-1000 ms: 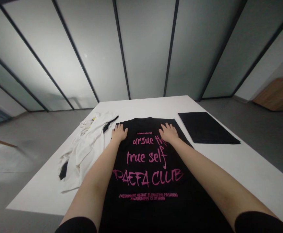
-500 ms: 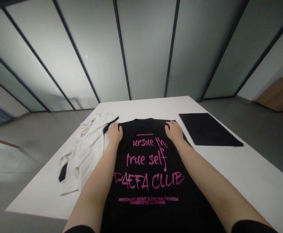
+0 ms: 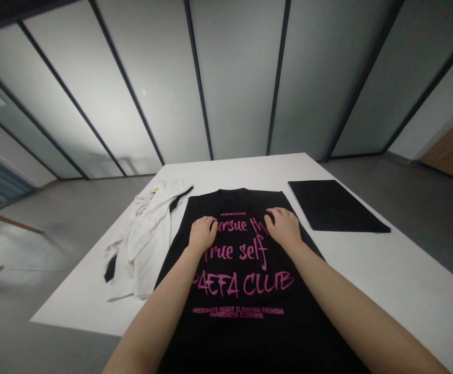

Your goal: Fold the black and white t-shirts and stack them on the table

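Flat and unclenched, left hand [image 3: 202, 232] and right hand [image 3: 286, 226] press black shirt [image 3: 242, 332]; nothing grasped

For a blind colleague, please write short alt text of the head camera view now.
Two bare hands, left hand and right hand, lie flat on a black T-shirt with pink lettering, spread on a white table. A crumpled white shirt lies on its left, a flat black folded cloth on its right.
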`<state>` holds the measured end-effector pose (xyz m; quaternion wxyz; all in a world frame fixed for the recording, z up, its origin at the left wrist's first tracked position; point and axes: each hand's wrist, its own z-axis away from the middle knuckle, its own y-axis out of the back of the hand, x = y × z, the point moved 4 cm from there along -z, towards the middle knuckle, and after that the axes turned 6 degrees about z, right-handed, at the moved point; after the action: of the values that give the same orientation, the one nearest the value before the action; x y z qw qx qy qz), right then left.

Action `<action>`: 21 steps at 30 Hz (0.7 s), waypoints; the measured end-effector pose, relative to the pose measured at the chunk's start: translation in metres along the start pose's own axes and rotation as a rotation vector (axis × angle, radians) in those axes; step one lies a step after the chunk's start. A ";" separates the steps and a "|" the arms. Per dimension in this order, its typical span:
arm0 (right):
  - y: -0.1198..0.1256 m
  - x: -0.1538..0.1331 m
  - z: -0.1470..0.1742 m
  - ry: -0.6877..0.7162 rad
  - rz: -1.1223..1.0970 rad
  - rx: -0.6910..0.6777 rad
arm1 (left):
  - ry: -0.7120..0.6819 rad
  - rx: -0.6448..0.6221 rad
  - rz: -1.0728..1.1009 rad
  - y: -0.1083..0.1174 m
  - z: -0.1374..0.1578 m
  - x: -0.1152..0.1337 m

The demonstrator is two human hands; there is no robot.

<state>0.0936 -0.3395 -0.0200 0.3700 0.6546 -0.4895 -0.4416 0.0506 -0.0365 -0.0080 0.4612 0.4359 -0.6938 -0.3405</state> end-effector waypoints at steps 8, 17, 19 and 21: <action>0.019 0.031 0.030 -0.227 0.258 -0.122 | 0.581 0.070 -0.340 0.039 0.022 -0.058; 0.025 0.040 0.045 -0.224 0.144 -0.348 | 0.631 -0.087 -0.248 0.039 0.045 -0.053; 0.026 0.042 0.048 -0.198 0.131 -0.387 | 0.617 -0.115 -0.250 0.039 0.052 -0.047; 0.028 0.046 0.053 -0.177 0.129 -0.420 | 0.600 -0.153 -0.255 0.039 0.062 -0.041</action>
<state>0.0407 -0.3936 -0.0223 0.4811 0.4894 -0.4581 -0.5649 -0.0111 0.0202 -0.0095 0.6298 0.5642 -0.4396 -0.3030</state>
